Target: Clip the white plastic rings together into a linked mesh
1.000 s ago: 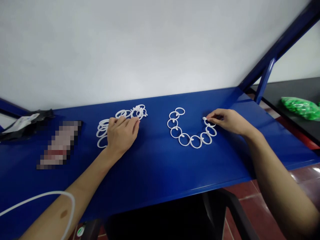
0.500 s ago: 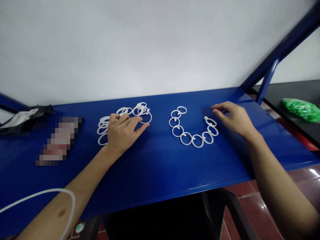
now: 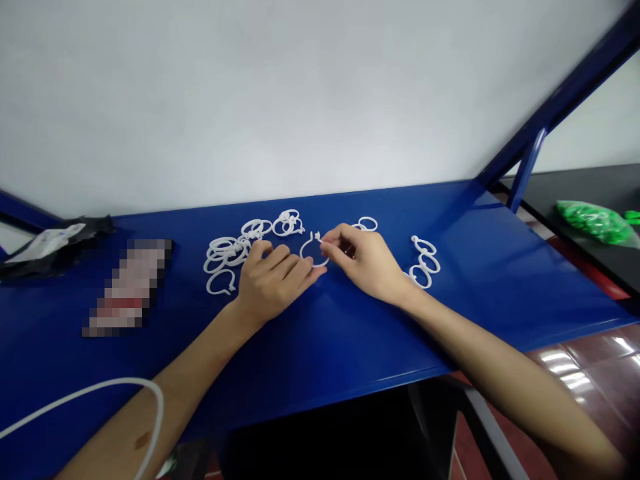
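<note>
Head view: my left hand (image 3: 273, 280) pinches the near edge, my right hand (image 3: 373, 263) the right side, of one open white plastic ring (image 3: 301, 251) between both grips; three white closed rings (image 3: 425, 256) lie just past my right wrist.

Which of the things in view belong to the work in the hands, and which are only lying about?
Seemingly part of the work:
open white ring, held by left hand and right hand
clusters of white rings, left
row of white rings, right, partly hidden

Apparently just lying about:
black plastic package with white label
pixelated flat object
bag of green pieces
</note>
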Motion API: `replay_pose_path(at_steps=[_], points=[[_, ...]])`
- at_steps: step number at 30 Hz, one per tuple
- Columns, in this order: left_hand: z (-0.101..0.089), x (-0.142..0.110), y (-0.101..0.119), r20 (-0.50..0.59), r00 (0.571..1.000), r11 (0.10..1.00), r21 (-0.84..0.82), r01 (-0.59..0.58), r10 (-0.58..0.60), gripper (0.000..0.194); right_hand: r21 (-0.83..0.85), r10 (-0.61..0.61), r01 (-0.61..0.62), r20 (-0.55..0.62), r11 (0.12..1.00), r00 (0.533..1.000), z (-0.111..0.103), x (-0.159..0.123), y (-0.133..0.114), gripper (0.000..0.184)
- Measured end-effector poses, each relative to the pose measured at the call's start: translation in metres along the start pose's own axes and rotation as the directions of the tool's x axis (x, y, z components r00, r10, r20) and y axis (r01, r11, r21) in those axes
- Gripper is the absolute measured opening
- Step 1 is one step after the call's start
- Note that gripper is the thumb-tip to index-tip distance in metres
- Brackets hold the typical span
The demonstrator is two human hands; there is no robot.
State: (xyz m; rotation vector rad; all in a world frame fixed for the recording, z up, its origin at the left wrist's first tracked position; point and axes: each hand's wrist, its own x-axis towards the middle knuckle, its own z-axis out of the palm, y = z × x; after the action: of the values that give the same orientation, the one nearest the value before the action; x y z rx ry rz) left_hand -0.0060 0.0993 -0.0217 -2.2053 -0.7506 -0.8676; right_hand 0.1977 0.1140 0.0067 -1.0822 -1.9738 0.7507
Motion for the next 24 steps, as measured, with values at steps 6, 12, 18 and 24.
replay_pose_path(at_steps=[6, 12, 18, 24], points=[[0.003, 0.003, 0.009, 0.055, 0.895, 0.82, -0.377, 0.429, -0.443, 0.024, -0.031, -0.099, 0.096, -0.124, 0.995, 0.987, -0.001, -0.009, 0.009, 0.012], [0.004, 0.004, 0.012, 0.346, 0.725, 0.504, -0.542, 0.672, -0.595, 0.004, -0.171, -0.287, 0.273, -0.063, 0.947, 0.956, 0.0, -0.017, 0.013, 0.011], [0.004, 0.004, 0.014, 0.327, 0.757, 0.524, -0.566, 0.636, -0.566, 0.009, -0.216, -0.338, 0.328, -0.008, 0.92, 0.941, 0.002, -0.021, 0.017, 0.014], [0.003, 0.003, 0.024, 0.171, 0.847, 0.682, -0.524, 0.511, -0.503, 0.013, -0.339, -0.412, 0.417, 0.089, 0.843, 0.907, -0.003, -0.024, 0.017, 0.027]])
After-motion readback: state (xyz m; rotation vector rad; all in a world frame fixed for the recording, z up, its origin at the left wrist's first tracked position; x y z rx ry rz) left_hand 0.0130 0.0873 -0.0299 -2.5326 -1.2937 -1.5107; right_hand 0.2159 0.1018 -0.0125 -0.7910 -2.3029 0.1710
